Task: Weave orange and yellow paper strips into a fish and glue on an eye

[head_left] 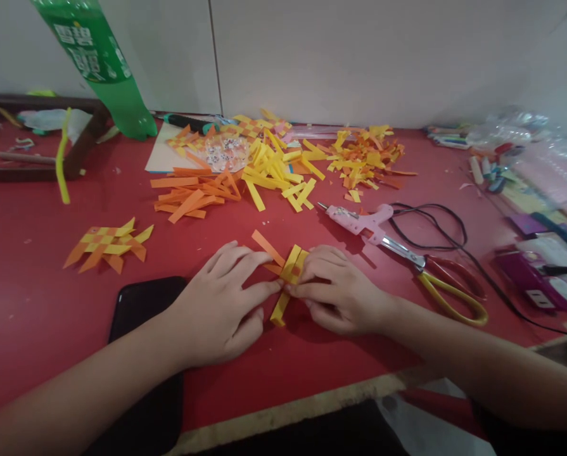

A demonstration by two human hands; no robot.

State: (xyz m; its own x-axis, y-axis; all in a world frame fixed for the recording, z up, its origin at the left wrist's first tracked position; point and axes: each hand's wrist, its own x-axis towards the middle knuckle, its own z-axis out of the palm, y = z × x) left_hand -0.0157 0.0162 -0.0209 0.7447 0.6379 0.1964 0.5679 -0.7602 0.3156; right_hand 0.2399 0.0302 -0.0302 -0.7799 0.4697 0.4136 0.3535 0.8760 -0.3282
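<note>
Both my hands rest on the red table (36, 297) over a small weave of yellow and orange paper strips (287, 269). My left hand (221, 304) lies on the weave's left side with fingers stretched, the fingertips pressing the strips. My right hand (335, 288) has its fingers curled and pinched on the right side of the same weave. A finished woven piece (107, 244) lies to the left.
Loose orange strips (192, 193) and yellow strips (273, 171) are piled behind. A pink glue gun (359, 220), yellow-handled scissors (435, 278) and a black cord lie to the right. A black phone (140, 304) is under my left wrist. A green bottle (102, 63) stands at the back left.
</note>
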